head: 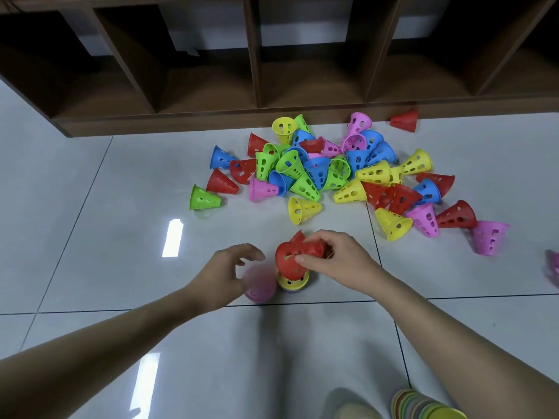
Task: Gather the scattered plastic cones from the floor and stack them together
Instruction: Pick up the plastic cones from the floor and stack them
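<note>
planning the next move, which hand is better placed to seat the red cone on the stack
Right. The right hand already grips the red cone directly above the yellow-topped stack. The left hand hovers beside it near a blurred pink cone, holding nothing visible.

Even, bright indoor light. Two white glare patches shine on the glossy floor (90, 237), left of the fingers. The pink cone (260, 285) under the left fingertips is motion-blurred; shelf (254, 71) lines bow near the edges.

No readable text, label, brand, number or sign shows on anything in view
</note>
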The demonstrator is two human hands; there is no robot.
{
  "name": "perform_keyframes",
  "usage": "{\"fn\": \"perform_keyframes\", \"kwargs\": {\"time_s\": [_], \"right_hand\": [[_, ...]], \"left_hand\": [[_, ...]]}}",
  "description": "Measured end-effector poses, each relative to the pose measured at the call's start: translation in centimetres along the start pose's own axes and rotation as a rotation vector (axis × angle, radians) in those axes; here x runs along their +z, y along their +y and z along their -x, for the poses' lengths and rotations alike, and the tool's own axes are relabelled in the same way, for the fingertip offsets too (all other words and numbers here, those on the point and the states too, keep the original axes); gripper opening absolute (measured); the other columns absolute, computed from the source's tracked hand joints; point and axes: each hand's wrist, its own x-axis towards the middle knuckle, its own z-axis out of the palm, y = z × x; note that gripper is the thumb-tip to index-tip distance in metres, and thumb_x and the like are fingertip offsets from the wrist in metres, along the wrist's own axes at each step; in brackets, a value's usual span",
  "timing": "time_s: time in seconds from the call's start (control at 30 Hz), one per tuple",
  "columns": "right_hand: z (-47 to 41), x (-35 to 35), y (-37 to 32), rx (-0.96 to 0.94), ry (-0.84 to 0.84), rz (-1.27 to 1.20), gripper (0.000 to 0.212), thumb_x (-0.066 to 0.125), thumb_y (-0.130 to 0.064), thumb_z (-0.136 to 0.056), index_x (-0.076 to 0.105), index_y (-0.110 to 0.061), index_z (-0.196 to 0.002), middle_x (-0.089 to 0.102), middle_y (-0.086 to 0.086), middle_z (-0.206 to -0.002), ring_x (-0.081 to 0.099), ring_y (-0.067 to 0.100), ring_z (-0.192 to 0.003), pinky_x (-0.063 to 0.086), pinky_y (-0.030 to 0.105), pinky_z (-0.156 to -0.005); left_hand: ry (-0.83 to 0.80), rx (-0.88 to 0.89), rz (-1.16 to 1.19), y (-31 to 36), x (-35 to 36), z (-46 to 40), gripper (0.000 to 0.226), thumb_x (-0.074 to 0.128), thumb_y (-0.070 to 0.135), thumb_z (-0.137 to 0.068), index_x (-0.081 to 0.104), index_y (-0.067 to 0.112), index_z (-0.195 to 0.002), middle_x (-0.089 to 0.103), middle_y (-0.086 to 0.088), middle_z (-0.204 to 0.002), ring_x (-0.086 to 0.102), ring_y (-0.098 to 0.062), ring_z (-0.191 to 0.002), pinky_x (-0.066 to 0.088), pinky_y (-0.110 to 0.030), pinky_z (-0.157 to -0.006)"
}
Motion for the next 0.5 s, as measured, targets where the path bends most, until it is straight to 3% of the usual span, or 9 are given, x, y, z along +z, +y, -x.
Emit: {"fn": "perform_keyframes", "kwargs": {"time_s": [0.13, 0.23, 0.3, 0.4, 0.5], "right_hand": [[-0.5, 0.8, 0.8, 0.016, -0.023, 0.001, 0.022, 0.08, -0.04, -0.081, 0.072, -0.024, -0.093, 0.056, -0.01, -0.071, 0.05, 0.003, -0.063, 0.043, 0.021, -0.064], [-1.4, 0.6, 2.4, 0.043, 0.093, 0.018, 0.011, 0.073, -0.034, -0.088, 0.073, -0.023, -0.087, 0.068, -0.006, -0.075, 0.058, 0.001, -0.067, 0.045, 0.02, -0.069], [-2.0, 0.4, 3.8, 0.093, 0.175, 0.097, 0.011, 0.073, -0.03, -0.088, 0.07, -0.021, -0.092, 0.064, -0.005, -0.078, 0.056, 0.002, -0.065, 0.042, 0.017, -0.065], [-2.9, 0.5, 5.9, 0.179, 0.161, 0.206, 0.034, 0.077, -0.031, -0.085, 0.063, -0.016, -0.113, 0.058, 0.001, -0.097, 0.058, 0.012, -0.077, 0.047, 0.025, -0.073], [-3.6, 1.3, 6.5, 0.211, 0.145, 0.279, 0.055, 0.079, -0.037, -0.082, 0.058, -0.012, -0.126, 0.058, 0.005, -0.109, 0.061, 0.02, -0.092, 0.05, 0.034, -0.087]], "left_hand": [[0.016, 0.045, -0.051, -0.2, -1.3, -2.2, 0.022, 0.063, 0.031, -0.085, 0.068, 0.025, -0.106, 0.068, 0.016, -0.105, 0.063, -0.005, -0.099, 0.052, -0.024, -0.085], [0.077, 0.05, -0.079, -1.4, -2.3, -4.5, 0.017, 0.064, 0.018, -0.09, 0.069, 0.02, -0.106, 0.069, 0.01, -0.104, 0.063, -0.006, -0.095, 0.052, -0.027, -0.083], [0.11, 0.013, -0.121, -2.4, -2.8, -6.0, 0.018, 0.065, 0.011, -0.092, 0.069, 0.016, -0.108, 0.069, 0.004, -0.107, 0.063, -0.008, -0.094, 0.054, -0.032, -0.084], [0.136, -0.049, -0.22, -4.0, -3.5, -8.2, 0.027, 0.066, 0.011, -0.091, 0.066, 0.012, -0.118, 0.066, -0.006, -0.116, 0.062, -0.02, -0.103, 0.053, -0.037, -0.089], [0.126, -0.038, -0.414, -4.6, -3.5, -10.8, 0.052, 0.068, 0.017, -0.087, 0.052, 0.013, -0.137, 0.05, -0.015, -0.138, 0.051, -0.034, -0.123, 0.045, -0.044, -0.103]]}}
